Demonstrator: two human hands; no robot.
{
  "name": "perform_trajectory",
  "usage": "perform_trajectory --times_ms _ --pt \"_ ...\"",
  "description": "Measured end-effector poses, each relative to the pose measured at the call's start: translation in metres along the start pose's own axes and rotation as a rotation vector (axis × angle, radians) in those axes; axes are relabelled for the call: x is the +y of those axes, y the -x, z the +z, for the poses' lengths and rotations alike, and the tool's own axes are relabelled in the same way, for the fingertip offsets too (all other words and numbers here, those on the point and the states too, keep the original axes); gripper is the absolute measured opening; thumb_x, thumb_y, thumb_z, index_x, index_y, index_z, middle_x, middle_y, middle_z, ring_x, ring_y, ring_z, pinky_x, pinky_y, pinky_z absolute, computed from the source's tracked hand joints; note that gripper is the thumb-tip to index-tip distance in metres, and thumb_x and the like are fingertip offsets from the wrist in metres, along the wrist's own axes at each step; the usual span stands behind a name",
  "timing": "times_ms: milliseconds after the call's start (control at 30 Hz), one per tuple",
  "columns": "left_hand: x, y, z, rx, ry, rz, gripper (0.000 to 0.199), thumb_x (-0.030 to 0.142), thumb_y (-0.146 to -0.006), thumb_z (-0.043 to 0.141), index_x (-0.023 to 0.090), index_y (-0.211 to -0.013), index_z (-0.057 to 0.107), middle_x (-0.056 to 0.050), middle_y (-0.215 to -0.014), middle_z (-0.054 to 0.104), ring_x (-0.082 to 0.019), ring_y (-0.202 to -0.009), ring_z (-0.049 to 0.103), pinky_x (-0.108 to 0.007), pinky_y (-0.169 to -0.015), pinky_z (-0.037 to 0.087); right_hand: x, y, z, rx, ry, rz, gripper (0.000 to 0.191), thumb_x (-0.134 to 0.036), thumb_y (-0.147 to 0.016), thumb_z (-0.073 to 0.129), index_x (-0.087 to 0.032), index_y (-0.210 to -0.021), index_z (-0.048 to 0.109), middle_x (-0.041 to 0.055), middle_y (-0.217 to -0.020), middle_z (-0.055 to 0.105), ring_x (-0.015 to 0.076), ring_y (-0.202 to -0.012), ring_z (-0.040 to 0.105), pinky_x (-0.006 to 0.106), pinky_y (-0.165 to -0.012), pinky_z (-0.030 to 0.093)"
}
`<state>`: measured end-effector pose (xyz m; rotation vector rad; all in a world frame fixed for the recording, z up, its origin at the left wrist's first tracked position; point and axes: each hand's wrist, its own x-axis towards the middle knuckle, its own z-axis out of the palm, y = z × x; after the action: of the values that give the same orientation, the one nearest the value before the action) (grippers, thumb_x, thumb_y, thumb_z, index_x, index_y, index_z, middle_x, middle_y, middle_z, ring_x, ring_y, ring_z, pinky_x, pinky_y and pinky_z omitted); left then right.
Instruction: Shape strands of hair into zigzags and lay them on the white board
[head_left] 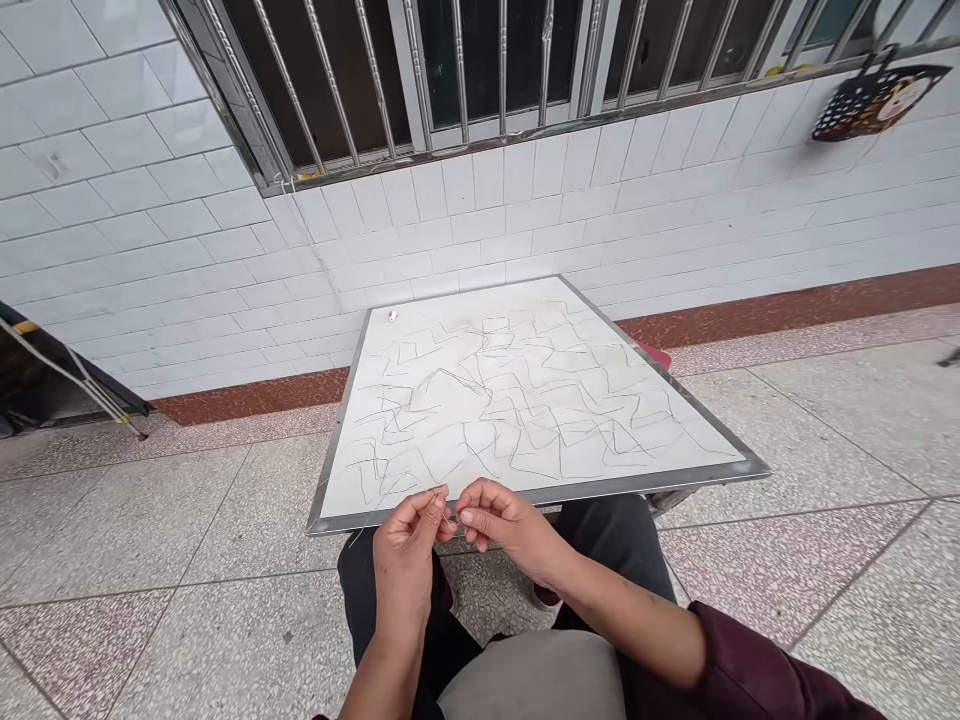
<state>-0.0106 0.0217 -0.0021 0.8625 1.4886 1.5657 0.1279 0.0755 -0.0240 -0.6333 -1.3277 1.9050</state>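
Observation:
Just past the near edge of a white board with a grey rim (570, 492), both hands meet over the lap. My left hand (409, 540) is closed, thumb against index finger, on a thin wire that trails out to the left. My right hand (499, 520) is pinched close beside it, its fingertips at a thin wire piece between the hands. The exact shape of the piece at the fingertips is too small to tell. Many thin bent wires (525, 410) lie spread over the board.
A small white and red object (392, 316) sits at the board's far left corner. Behind stands a white tiled wall (450, 225) with a barred window (502, 70). A patterned bag (870, 100) hangs at the upper right. Dark-trousered legs (619, 545) are under the near edge.

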Motion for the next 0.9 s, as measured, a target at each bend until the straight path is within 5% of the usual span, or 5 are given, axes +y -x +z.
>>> perform_trajectory --times_ms 567,733,900 --pt "0.001 0.007 0.004 -0.041 -0.002 -0.029 0.041 0.041 -0.069 0.079 0.019 -0.103 0.077 -0.002 -0.075 0.07 -0.015 -0.067 0.062 -0.028 -0.073 0.051 0.011 -0.001 0.0 0.072 -0.08 0.034 0.036 -0.051 -0.077 0.074 -0.018 -0.085 0.062 -0.0003 -0.076 0.064 0.0112 -0.066 0.053 0.023 -0.058 0.039" --pt "-0.005 0.001 -0.017 0.042 -0.026 -0.025 0.044 0.043 -0.067 0.081 0.02 -0.105 0.077 0.0 -0.074 0.067 -0.013 -0.065 0.058 -0.026 -0.07 0.05 0.02 0.005 -0.003 0.011 -0.023 0.104 0.043 -0.056 -0.079 0.07 -0.019 -0.098 0.061 0.0013 -0.088 0.063 0.0107 -0.07 0.055 0.023 -0.058 0.04" --pt "-0.009 -0.003 -0.044 0.166 -0.041 -0.063 0.048 0.044 -0.061 0.085 0.021 -0.103 0.078 -0.001 -0.076 0.068 -0.012 -0.065 0.057 -0.026 -0.069 0.051 0.032 0.011 -0.007 -0.115 0.103 0.206 0.039 -0.054 -0.078 0.071 -0.018 -0.091 0.06 -0.0005 -0.081 0.062 0.0092 -0.065 0.053 0.022 -0.058 0.038"
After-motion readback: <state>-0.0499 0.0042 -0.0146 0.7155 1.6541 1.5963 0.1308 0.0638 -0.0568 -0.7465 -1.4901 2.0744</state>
